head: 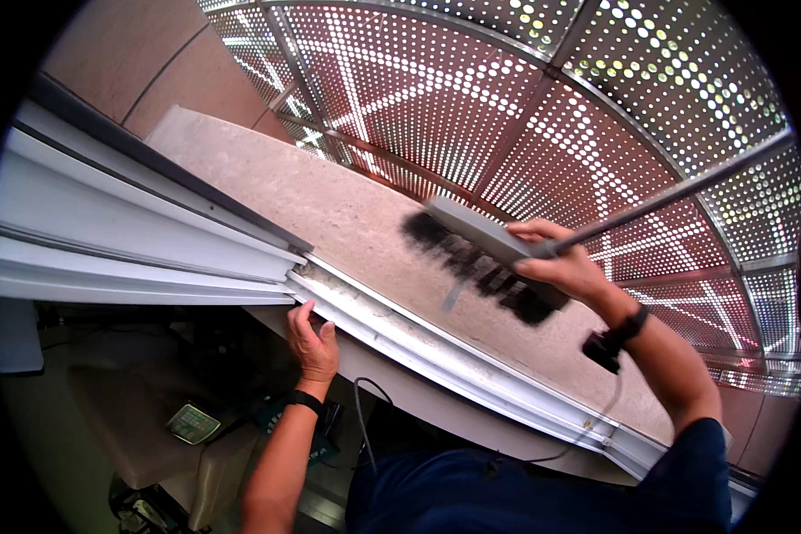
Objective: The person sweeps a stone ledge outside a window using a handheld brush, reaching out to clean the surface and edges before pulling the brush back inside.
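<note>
My right hand (564, 263) grips a long-handled broom by its neck, where the grey metal handle (681, 190) meets the grey broom head (470, 227). The broom's black bristles (487, 274) are blurred and face down over a stone outer ledge (347, 200). My left hand (314, 340) is at the inner edge of a white window track (400, 330), near the lower corner of a white sliding window sash (140, 227). Its thumb and fingers are apart, with nothing seen between them. Grime lies in the track channel.
A perforated metal screen (440, 87) on a metal frame curves beyond the ledge. Below left, a brown padded seat (133, 427) carries a green card with writing (193, 424). A cable (364, 420) loops by my waist; another thin cord (577, 444) crosses the track at right.
</note>
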The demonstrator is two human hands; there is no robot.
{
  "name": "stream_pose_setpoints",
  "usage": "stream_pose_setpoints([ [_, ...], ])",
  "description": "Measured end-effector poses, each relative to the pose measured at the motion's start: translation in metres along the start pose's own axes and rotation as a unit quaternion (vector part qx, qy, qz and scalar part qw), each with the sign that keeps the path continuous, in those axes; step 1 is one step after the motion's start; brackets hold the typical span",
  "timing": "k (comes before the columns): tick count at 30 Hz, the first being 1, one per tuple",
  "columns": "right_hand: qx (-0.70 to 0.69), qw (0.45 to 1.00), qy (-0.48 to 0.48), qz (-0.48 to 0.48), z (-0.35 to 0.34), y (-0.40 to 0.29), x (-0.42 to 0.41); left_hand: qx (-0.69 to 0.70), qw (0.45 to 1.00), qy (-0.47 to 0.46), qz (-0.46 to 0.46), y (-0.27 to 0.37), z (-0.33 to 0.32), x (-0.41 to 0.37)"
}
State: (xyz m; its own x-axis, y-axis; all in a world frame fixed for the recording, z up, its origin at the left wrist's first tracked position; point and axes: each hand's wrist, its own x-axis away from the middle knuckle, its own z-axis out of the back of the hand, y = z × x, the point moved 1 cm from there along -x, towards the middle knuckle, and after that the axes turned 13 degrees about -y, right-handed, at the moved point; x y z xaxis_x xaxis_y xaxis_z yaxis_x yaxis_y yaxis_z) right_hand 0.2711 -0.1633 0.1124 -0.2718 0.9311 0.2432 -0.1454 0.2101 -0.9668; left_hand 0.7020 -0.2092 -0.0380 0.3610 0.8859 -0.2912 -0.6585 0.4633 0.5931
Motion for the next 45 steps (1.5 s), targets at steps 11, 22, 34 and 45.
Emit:
stream_pose_setpoints([
  [11,0.063,0.991,-0.109,0.052,-0.103,0.006,-0.192,0.000,1.000,-0.014,0.006,0.007,0.000,-0.004],
  [22,0.138,0.984,-0.092,-0.059,-0.044,0.096,0.077,-0.022,1.000,0.008,0.000,-0.001,-0.002,-0.003],
  [34,0.012,0.986,0.059,-0.153,0.085,0.032,0.166,-0.020,1.000,0.005,0.015,-0.001,-0.008,-0.001],
  [45,0.154,0.982,0.041,-0.100,-0.038,0.060,-0.002,-0.023,1.000,0.009,0.005,0.000,-0.004,0.000],
])
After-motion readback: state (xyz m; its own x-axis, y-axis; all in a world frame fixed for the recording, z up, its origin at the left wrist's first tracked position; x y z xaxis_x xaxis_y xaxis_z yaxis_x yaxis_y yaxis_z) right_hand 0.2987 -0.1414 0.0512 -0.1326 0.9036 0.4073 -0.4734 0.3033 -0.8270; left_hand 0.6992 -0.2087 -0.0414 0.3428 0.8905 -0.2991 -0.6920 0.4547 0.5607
